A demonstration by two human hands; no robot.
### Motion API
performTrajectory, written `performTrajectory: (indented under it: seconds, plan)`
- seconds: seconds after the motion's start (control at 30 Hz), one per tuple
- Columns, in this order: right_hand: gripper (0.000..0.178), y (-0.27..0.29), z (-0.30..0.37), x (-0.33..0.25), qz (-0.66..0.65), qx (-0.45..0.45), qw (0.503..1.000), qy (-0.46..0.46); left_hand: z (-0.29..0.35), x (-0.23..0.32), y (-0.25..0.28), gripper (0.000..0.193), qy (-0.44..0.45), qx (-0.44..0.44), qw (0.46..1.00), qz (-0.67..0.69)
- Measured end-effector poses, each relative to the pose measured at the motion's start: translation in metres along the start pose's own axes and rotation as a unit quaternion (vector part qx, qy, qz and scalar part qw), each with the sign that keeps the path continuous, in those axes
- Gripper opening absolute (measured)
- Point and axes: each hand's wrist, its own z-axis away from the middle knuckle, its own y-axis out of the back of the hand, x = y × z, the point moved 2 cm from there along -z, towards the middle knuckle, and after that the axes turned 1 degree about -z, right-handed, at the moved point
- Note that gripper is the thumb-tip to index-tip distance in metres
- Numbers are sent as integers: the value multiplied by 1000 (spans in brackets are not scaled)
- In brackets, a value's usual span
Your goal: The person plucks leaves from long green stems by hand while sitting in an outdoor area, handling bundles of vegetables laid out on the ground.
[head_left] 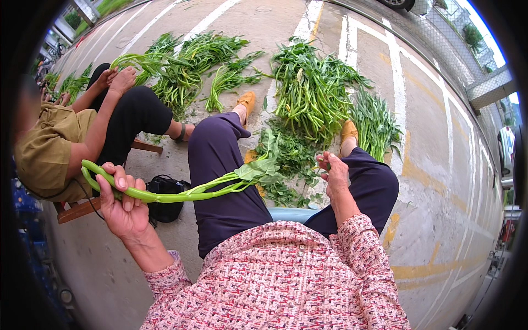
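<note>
Long green water spinach stems (pixel 181 196) are gripped in my left hand (pixel 125 213), out over my left thigh. Their thick cut ends bend back past the fingers, and their leafy tips point right, above the gap between my knees. By my right knee, my right hand (pixel 335 177) is closed with thumb and fingertips together. Whatever it pinches is too small to make out. Loose torn leaves (pixel 289 151) lie on the ground between my feet. Beyond them rises a big heap of water spinach (pixel 308 93), its stems toward me.
Another bundle of greens (pixel 375 124) lies beside my right shoe. More heaps (pixel 203 55) spread ahead on the left, where a seated co-worker (pixel 60 143) handles stems. A black bag (pixel 165 206) rests on the ground left of my leg. White and yellow lines mark the pavement (pixel 434 220).
</note>
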Motion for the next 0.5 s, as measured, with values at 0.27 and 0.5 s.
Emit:
performTrajectory:
  seconds: [0.27,0.5]
  plan:
    - [37,18,25,-2,-34,13,999,14,-2,-2,-9,24,4,-12,1000,27]
    - [54,9,44,-32,85,-138,976,147,-5,1,-17,24,0,-21,999,36]
